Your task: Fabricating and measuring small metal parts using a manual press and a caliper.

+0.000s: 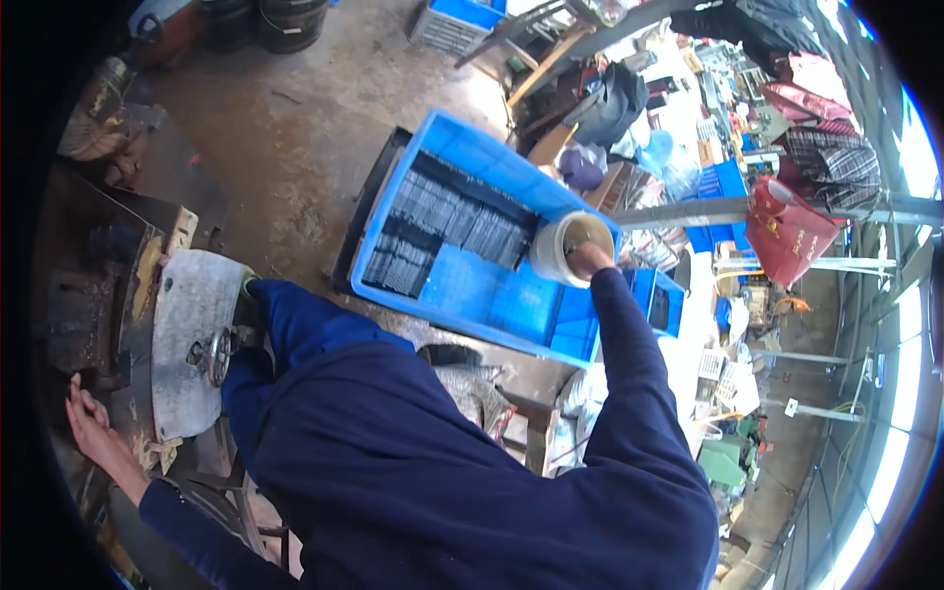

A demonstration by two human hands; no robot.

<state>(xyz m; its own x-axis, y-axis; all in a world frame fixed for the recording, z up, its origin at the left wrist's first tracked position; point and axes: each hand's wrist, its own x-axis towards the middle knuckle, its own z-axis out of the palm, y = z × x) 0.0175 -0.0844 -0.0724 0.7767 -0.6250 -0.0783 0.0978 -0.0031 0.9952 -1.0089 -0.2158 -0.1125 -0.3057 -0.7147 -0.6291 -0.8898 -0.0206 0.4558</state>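
My right hand [590, 261] reaches over the rim into a whitish plastic bucket [550, 258]; its fingers are hidden inside, so what they touch is not visible. The bucket stands in the right part of a long blue plastic crate [462, 280]. Rows of thin dark flat pieces [462, 218] are packed on edge along the crate's far and left sides. Over at the far left, my left hand [93, 423] is beside the edge of a dark metal machine [84, 315], with fingers stretched out and nothing visible in them.
A handwheel [217, 356] and a worn pale panel [192, 329] sit on the machine near my legs. Beyond the crate are a wooden frame [546, 64] and another blue crate [462, 20]. A red bag [787, 231] hangs from a metal beam [688, 211] at right.
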